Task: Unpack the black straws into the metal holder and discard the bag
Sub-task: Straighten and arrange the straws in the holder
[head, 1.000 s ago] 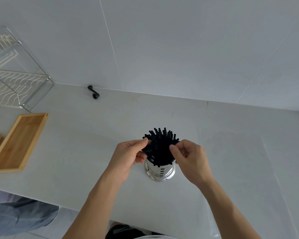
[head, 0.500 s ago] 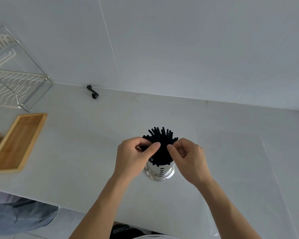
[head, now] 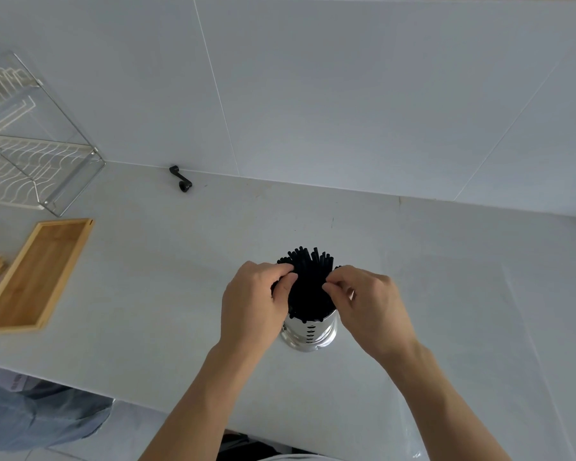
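I see the black straws [head: 308, 284] standing bunched in the metal holder [head: 308, 334], which sits upright on the white counter [head: 446, 311], toward its front edge. My left hand [head: 251, 307] has its fingers curled against the left side of the bundle, pinching straws; my right hand [head: 369, 304] does the same on the right side. Both hands cover the holder's flanks, so only its perforated front shows. Well off to the left lies a wooden tray [head: 35, 277], with a wire dish rack [head: 30, 154] behind it. A small black crank-shaped part [head: 180, 178] rests near the wall. I cannot make out the bag.
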